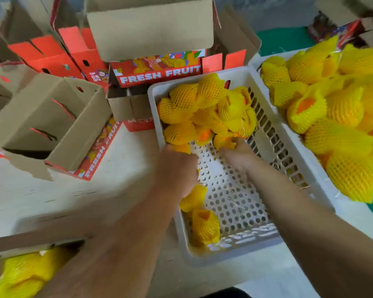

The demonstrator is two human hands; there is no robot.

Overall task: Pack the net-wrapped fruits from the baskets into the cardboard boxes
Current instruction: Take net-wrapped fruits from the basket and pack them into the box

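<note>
Yellow foam netting covers the oranges heaped at the far end of a white perforated plastic basket [265, 134], into which both hands are reached from the near edge. The left hand [178, 166] is curled over a net-wrapped fruit [182, 147] at the near-left edge of the heap; how firmly it is held cannot be told through the motion blur. The right hand [238, 154] is closed in a pinch on another netted fruit [223, 141] just right of it. 2 more wrapped fruits [205, 230] lie at the near-left corner of the basket. A second basket [323, 175], piled high with netted oranges, is seen touching it on the right. A red "FRESH FRUIT" carton [159, 74] stands just beyond the first basket with its flaps raised, and an open cardboard box [52, 125] sits to the left. At the near left, a box [28, 243] already holding wrapped fruit is partly visible.
</note>
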